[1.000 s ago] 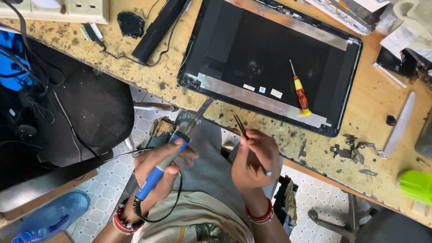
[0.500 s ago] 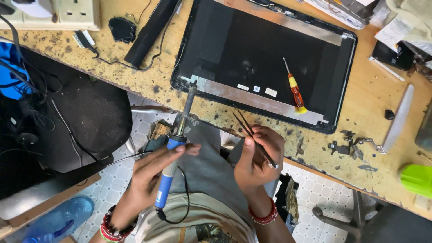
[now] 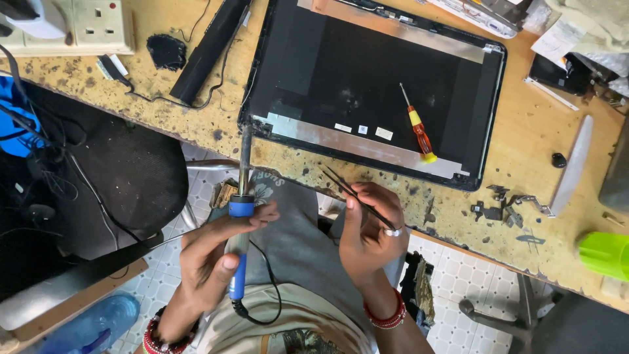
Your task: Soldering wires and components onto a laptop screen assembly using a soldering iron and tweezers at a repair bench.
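**Soldering iron aimed at the corner of a laptop lid**

The left hand [image 3: 216, 262] was closed around the blue handle of a soldering iron [image 3: 240, 223], thumb low on the grip and fingers wrapped near the collar, likely to keep skin well back from the hot metal shaft. The iron's long axis ran nearly straight up the frame, away from the person, cord end trailing toward the lap and tip pointing at the near left corner of the black laptop lid [image 3: 373, 85], where it appeared to touch the edge by the silver strip.

The right hand [image 3: 367, 236] pinched a pair of dark tweezers [image 3: 354, 193], held slantwise with the points aimed up and left toward the same corner but well short of it, over the workbench [image 3: 524, 157] edge. That grip seemed a ready position for fine work.

A red-and-yellow screwdriver [image 3: 417, 128] lay on the lid, tip pointing away and slightly left. Loose metal hinges [image 3: 508, 206] sat near the lid's right corner.
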